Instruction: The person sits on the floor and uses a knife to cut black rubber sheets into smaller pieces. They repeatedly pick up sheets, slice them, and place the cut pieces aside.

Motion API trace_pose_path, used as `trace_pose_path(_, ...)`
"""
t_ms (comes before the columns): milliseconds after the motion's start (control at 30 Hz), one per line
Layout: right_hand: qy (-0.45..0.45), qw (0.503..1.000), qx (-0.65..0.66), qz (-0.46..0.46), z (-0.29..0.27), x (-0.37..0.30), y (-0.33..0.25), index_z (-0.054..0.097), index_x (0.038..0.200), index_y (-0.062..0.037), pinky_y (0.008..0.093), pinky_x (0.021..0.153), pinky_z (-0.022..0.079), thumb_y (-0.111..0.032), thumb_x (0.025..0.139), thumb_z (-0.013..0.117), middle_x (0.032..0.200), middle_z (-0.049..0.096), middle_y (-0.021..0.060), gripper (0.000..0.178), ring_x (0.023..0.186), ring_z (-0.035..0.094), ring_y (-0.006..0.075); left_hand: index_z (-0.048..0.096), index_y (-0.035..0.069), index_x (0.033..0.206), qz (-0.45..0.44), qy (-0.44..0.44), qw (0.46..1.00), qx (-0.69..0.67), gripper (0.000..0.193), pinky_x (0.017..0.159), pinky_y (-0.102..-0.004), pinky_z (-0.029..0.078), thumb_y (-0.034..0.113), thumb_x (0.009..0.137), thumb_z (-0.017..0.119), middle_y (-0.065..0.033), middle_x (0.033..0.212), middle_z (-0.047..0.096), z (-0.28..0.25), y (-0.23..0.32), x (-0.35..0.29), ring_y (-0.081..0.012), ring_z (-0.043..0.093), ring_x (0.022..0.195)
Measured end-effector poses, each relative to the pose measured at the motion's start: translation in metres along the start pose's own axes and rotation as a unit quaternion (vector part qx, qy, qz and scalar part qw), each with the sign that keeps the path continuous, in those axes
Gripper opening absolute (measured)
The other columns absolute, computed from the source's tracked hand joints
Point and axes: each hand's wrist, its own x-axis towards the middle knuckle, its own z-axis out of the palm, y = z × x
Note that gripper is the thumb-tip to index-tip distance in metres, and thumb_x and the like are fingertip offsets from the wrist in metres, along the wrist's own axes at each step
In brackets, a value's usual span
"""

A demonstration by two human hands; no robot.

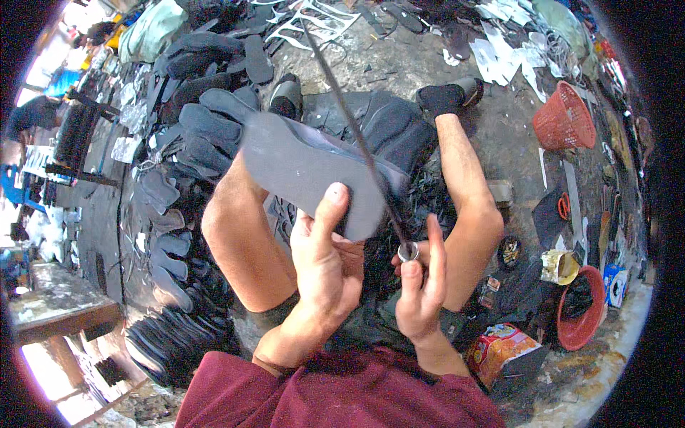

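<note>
My left hand (325,264) is closed around a flat grey shoe sole (300,160), thumb pressed on its broad face. The sole lies aslant in front of me, with a darker layer showing along its far edge. My right hand (422,285) grips the near end of a long, thin, dark tool (349,118), beside a round silver metal end (408,251). One finger points upward. The tool slants up and left, passing across the sole in view; whether it touches is unclear. Between my legs lie dark padded pieces (399,132).
Dark soles (171,349) are stacked at left, with more dark pieces (210,132) piled beside my left leg. At right are a red basket (564,118), a red bowl (579,314), orange-handled scissors (564,207) and a colourful packet (503,349). A wooden bench (64,321) stands far left.
</note>
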Motion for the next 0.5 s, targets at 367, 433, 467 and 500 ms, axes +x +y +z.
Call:
trace_pose_path(367, -0.105, 0.978, -0.175, -0.044, -0.072, -0.071, 0.041, 0.063, 0.127, -0.0078, 0.0420, 0.060, 0.049, -0.014, 0.093, 0.058, 0.079, 0.059, 0.0135, 0.035, 0.066, 0.059, 0.0315, 0.060, 0.012, 0.107, -0.075, 0.108, 0.989, 0.072, 0.028, 0.083, -0.0351, 0.050, 0.025, 0.084, 0.067, -0.0017, 0.097, 0.065, -0.028, -0.014, -0.017, -0.0196, 0.063, 0.089)
trace_pose_path(433, -0.160, 0.970, -0.175, -0.056, -0.078, -0.055, 0.035, 0.064, 0.128, -0.0109, 0.0423, 0.057, 0.048, -0.015, 0.093, 0.059, 0.077, 0.059, 0.0122, 0.035, 0.063, 0.059, 0.0313, 0.060, 0.013, 0.098, -0.065, 0.110, 0.990, 0.064, 0.020, 0.080, -0.0345, 0.049, 0.026, 0.084, 0.066, -0.0010, 0.089, 0.063, -0.055, -0.018, -0.020, -0.0192, 0.061, 0.084)
trace_pose_path(467, -0.177, 0.964, -0.192, -0.054, -0.080, -0.050, 0.031, 0.064, 0.129, -0.0150, 0.0430, 0.055, 0.048, -0.016, 0.092, 0.061, 0.076, 0.060, 0.0111, 0.036, 0.061, 0.059, 0.0315, 0.057, 0.014, 0.088, -0.064, 0.120, 0.989, 0.061, 0.014, 0.075, -0.0340, 0.048, 0.024, 0.082, 0.063, -0.0020, 0.087, 0.059, -0.055, -0.017, -0.021, -0.0188, 0.058, 0.080)
trace_pose_path(500, -0.203, 0.958, -0.200, -0.041, -0.082, -0.043, 0.023, 0.065, 0.126, -0.0113, 0.0416, 0.056, 0.048, -0.014, 0.093, 0.059, 0.077, 0.061, 0.0121, 0.034, 0.061, 0.060, 0.0310, 0.056, 0.013, 0.088, -0.047, 0.105, 0.990, 0.075, 0.013, 0.074, -0.0346, 0.048, 0.021, 0.080, 0.062, -0.0025, 0.088, 0.059, -0.056, -0.018, -0.022, -0.0190, 0.057, 0.079)
